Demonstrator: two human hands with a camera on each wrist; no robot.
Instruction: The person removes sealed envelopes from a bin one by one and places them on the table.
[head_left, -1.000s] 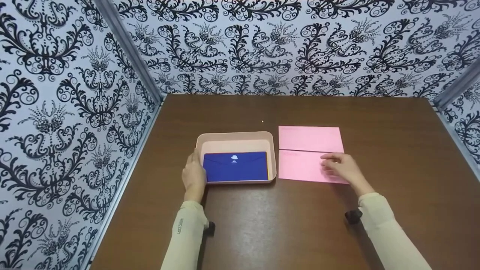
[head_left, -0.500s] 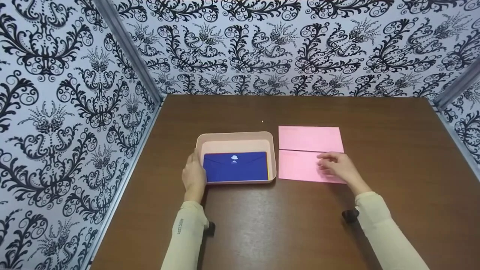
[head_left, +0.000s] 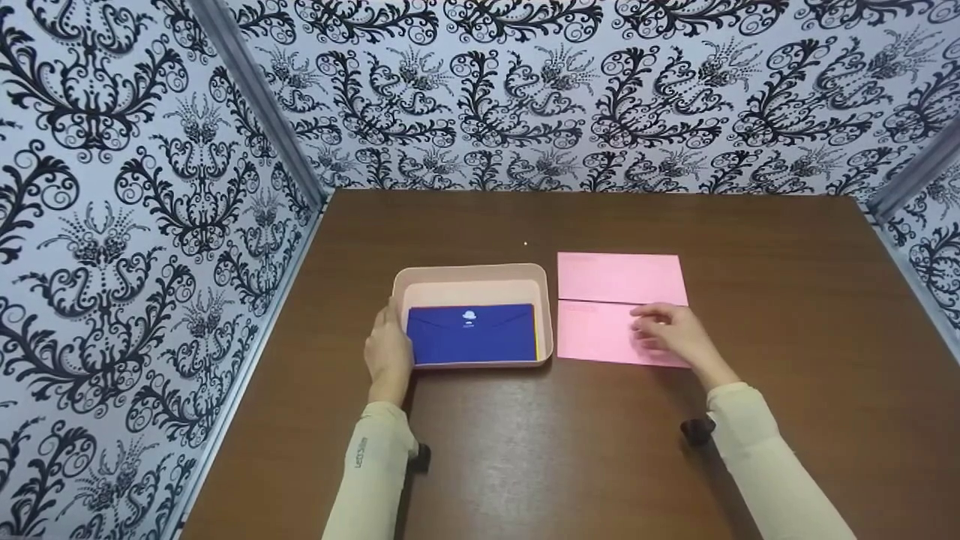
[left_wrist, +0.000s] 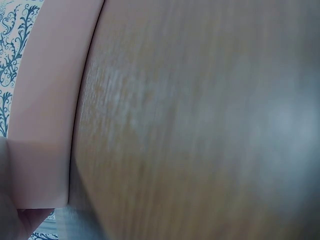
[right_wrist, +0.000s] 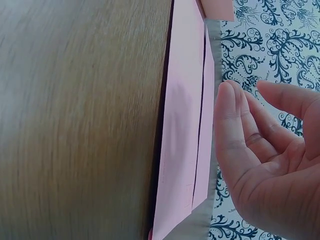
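A shallow pale pink tray (head_left: 475,274) stands left of the middle of the brown table. In its near half lies a blue envelope (head_left: 471,341) with a white emblem, yellow and red edges peeking out beneath. My left hand (head_left: 388,347) rests against the tray's left wall, its fingers along the outside. Right of the tray lie two pink paper rectangles, a far one (head_left: 621,276) and a near one (head_left: 596,334), with a narrow dark gap between them. Above the near one hovers my right hand (right_wrist: 272,150), fingers loosely bent, thumb apart from them, nothing between.
The brown table (head_left: 480,457) reaches to patterned black-and-white walls (head_left: 525,90) at the back and left. A tiny white speck (head_left: 525,243) lies behind the tray. A dark wrist-worn camera (head_left: 697,431) sits by the right cuff, close above the table.
My right hand has shifted slightly left over the near pink paper. The left hand, the tray and both papers have stayed where they were.
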